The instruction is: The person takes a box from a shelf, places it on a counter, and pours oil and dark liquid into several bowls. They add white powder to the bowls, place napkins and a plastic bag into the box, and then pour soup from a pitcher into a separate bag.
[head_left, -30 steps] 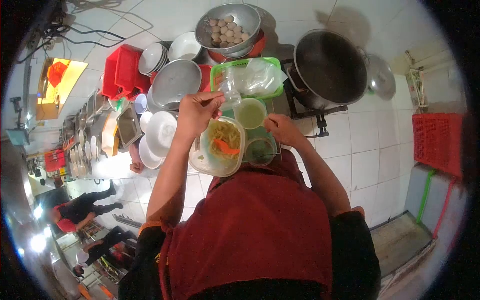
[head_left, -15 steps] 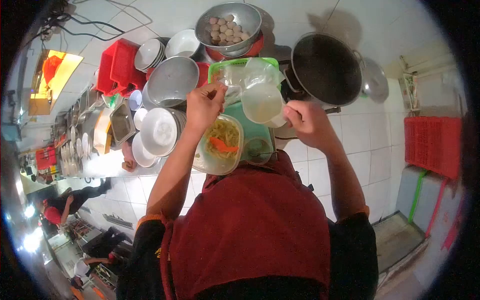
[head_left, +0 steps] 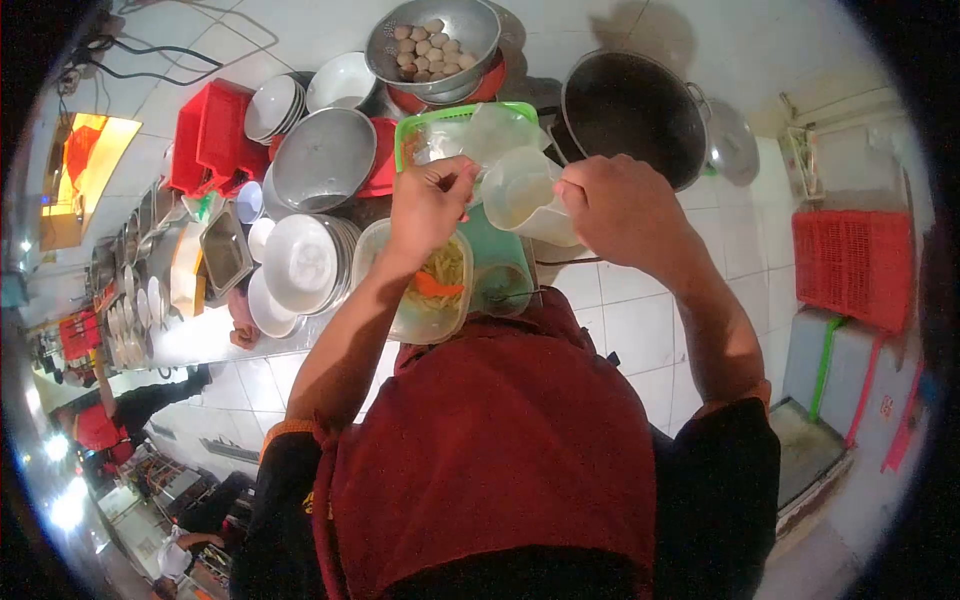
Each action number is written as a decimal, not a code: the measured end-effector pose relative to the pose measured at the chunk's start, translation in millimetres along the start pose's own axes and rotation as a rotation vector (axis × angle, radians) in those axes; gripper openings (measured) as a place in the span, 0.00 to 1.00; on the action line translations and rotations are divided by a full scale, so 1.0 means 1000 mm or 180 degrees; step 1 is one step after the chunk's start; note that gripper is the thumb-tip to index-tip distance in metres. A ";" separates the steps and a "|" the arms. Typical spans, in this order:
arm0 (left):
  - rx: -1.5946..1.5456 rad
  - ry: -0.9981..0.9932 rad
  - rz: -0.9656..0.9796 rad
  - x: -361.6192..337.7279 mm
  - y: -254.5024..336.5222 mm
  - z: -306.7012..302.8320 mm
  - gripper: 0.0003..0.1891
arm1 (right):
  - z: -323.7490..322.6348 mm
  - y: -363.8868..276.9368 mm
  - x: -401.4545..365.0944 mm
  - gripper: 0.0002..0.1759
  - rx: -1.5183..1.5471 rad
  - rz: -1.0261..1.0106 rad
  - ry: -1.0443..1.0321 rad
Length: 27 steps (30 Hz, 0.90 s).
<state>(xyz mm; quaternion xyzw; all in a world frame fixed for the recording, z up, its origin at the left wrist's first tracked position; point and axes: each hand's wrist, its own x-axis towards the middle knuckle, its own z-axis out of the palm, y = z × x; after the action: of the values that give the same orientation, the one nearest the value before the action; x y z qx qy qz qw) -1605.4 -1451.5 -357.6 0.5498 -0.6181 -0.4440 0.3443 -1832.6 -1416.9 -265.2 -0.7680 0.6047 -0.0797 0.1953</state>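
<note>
My right hand [head_left: 625,215] is closed around the handle of a translucent plastic jug [head_left: 522,190], which tilts to the left with some pale liquid inside. Close to its lip, my left hand [head_left: 432,205] pinches the edge of what looks like a clear plastic bag, largely hidden by the fingers. Behind both hands lies a green basket [head_left: 408,128] with more clear plastic in it. Below my left wrist, a square plastic tub [head_left: 400,322] holds yellowish-green shredded food and an orange piece of utensil or food. A small round container [head_left: 500,288] stands beside the tub.
A dark pot [head_left: 635,110] stands back right. A metal colander [head_left: 480,35] of brown balls is at the back. Stacked white bowls [head_left: 300,262], a grey metal bowl [head_left: 325,160] and a red basket [head_left: 210,135] crowd the left. Other people are at far left.
My right hand has moved up and left, tilting the jug further toward my left hand. My left hand stays pinched. The whole view has shifted slightly.
</note>
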 end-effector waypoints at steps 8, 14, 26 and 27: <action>-0.0069 0.0011 -0.0003 -0.007 0.005 0.023 0.11 | -0.015 -0.006 0.009 0.15 -0.0513 -0.0047 -0.0434; -0.0060 -0.0009 -0.0155 -0.009 0.008 0.032 0.11 | -0.016 -0.003 0.011 0.13 -0.0796 -0.0344 -0.0366; 0.0348 -0.0109 0.0161 -0.002 0.004 0.035 0.10 | -0.034 -0.016 0.014 0.12 -0.0761 -0.0372 -0.0512; 0.0352 -0.0103 0.0157 -0.002 0.003 0.034 0.10 | -0.033 -0.016 0.014 0.12 -0.0758 -0.0379 -0.0514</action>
<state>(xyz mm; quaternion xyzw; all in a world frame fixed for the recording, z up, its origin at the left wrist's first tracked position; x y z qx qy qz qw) -1637.3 -1443.7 -367.7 0.5453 -0.6606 -0.4094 0.3142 -1826.6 -1433.5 -230.5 -0.8241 0.5456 0.0431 0.1458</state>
